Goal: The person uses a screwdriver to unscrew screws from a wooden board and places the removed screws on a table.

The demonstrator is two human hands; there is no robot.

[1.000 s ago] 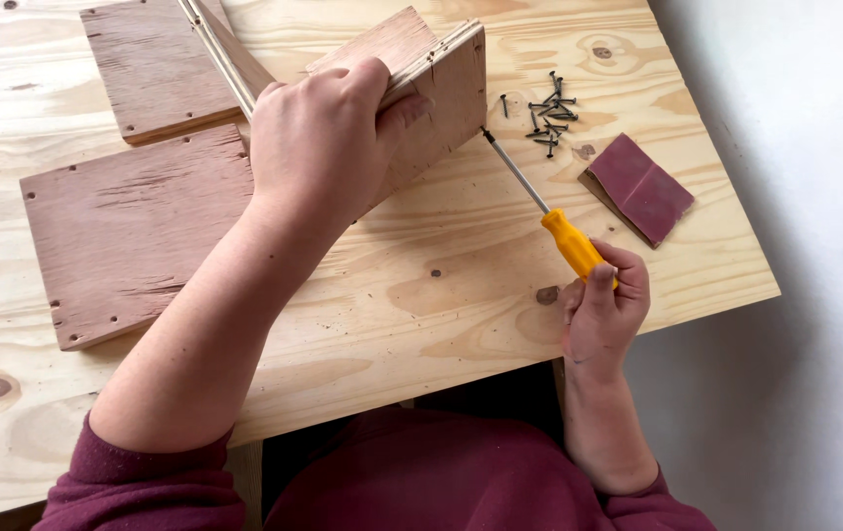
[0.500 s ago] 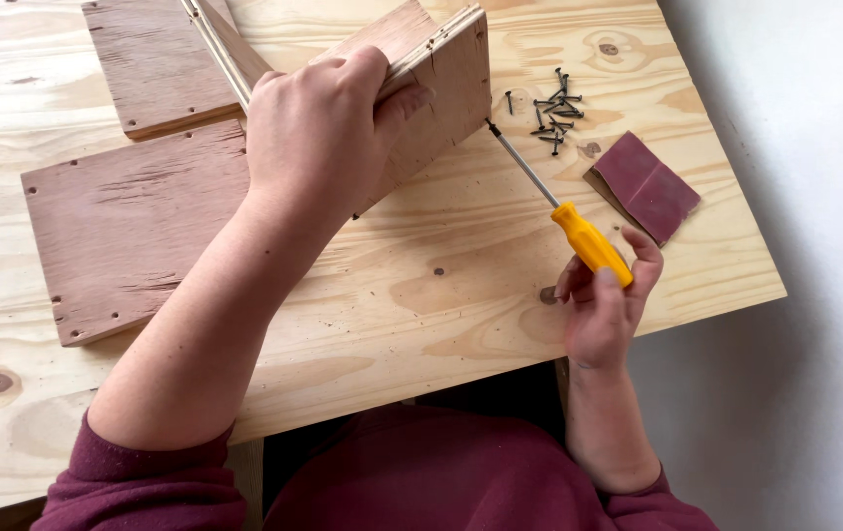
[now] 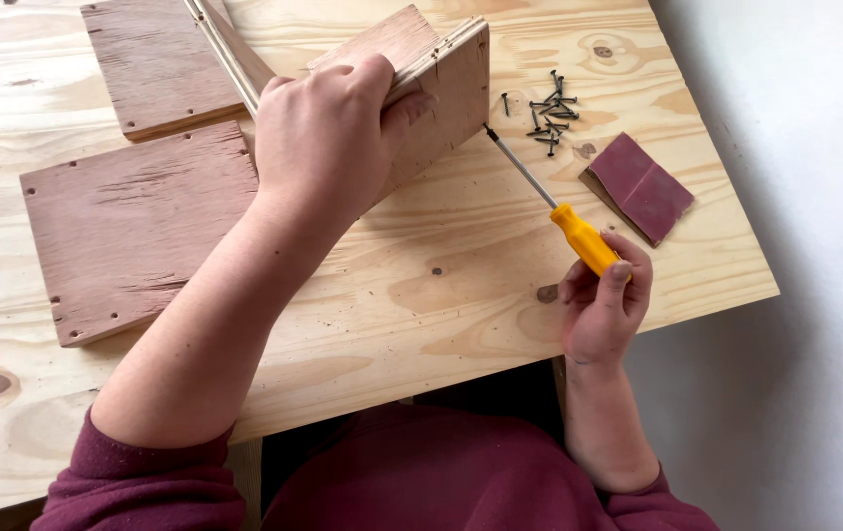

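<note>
My left hand [image 3: 328, 133] presses down over the top edge of an upright brown plywood piece [image 3: 446, 93], holding it against another board beneath. My right hand [image 3: 603, 310] grips the yellow handle of a screwdriver [image 3: 559, 211]. Its thin metal shaft runs up and left, and the tip meets the lower right edge of the upright piece. A small heap of dark screws [image 3: 549, 113] lies just right of that piece.
Two flat brown boards, one with holes along its edges [image 3: 136, 231] and one farther back [image 3: 151, 64], lie on the pale wooden table [image 3: 421, 295]. A folded reddish sandpaper sheet [image 3: 642, 187] sits near the table's right edge.
The right hand has shifted slightly right and turned on the screwdriver handle. The left hand and the plywood piece have stayed put.
</note>
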